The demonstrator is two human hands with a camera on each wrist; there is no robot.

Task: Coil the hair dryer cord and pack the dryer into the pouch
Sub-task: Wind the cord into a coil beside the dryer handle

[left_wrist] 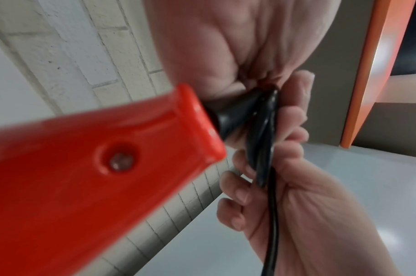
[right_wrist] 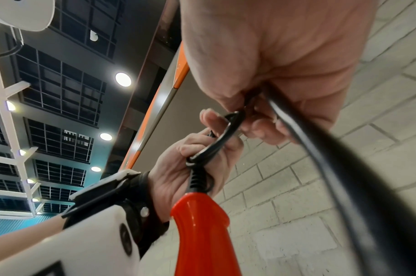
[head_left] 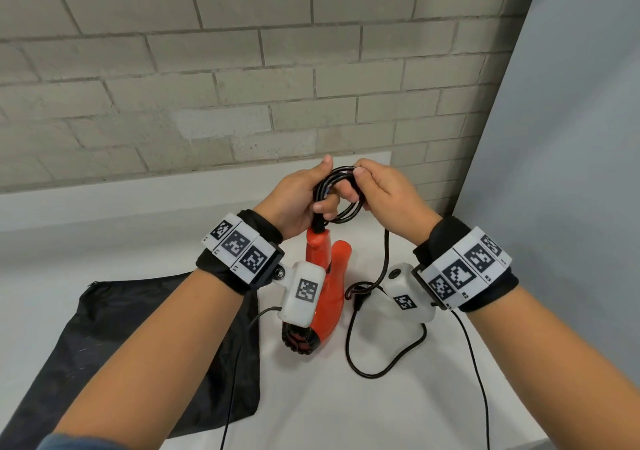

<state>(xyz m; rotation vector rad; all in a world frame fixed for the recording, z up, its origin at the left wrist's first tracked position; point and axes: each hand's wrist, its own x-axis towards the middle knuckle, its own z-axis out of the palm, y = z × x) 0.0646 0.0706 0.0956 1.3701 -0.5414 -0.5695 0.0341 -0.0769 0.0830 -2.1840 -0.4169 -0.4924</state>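
In the head view my left hand (head_left: 320, 188) grips a small coil of black cord (head_left: 343, 203) just above the red hair dryer (head_left: 325, 283), whose handle points up and nozzle points down toward the table. My right hand (head_left: 358, 184) pinches the coil's top from the right. The remaining cord (head_left: 381, 356) drops from my right hand and loops loosely on the table. The left wrist view shows the dryer handle (left_wrist: 95, 158) and cord (left_wrist: 265, 140) among the fingers. In the right wrist view the cord (right_wrist: 343, 177) runs out from under my right hand (right_wrist: 273, 65).
A flat black pouch (head_left: 121, 338) lies on the white table (head_left: 346, 415) to the left of the dryer, under my left forearm. A grey brick wall (head_left: 242, 68) stands behind, and a pale panel (head_left: 571, 172) closes off the right side.
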